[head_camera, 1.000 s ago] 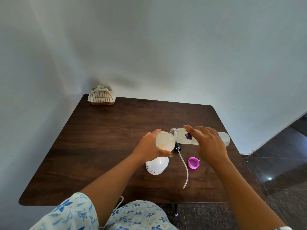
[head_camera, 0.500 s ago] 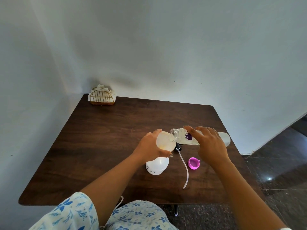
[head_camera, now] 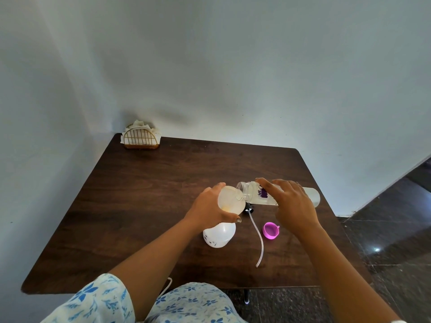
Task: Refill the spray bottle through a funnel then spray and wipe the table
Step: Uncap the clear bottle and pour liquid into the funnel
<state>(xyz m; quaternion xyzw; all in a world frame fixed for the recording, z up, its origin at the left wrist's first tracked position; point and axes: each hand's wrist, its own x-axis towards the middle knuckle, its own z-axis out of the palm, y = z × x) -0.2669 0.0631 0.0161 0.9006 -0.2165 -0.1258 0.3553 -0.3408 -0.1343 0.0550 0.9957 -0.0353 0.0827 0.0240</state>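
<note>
L hand (head_camera: 207,207) fingers grip funnel (head_camera: 231,199); R hand (head_camera: 294,206) fingers grip tipped refill bottle (head_camera: 249,194) (purple label (head_camera: 263,194), text unreadable).

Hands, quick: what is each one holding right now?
Left hand grips the funnel seated on the white spray bottle.
Right hand holds the tilted clear bottle, mouth over the funnel.

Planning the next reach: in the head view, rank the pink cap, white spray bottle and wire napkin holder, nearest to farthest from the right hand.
1. Small pink plastic cap, on the table beside the right hand.
2. White rounded plastic spray bottle, further left.
3. Gold wire napkin holder, far left corner.
</note>
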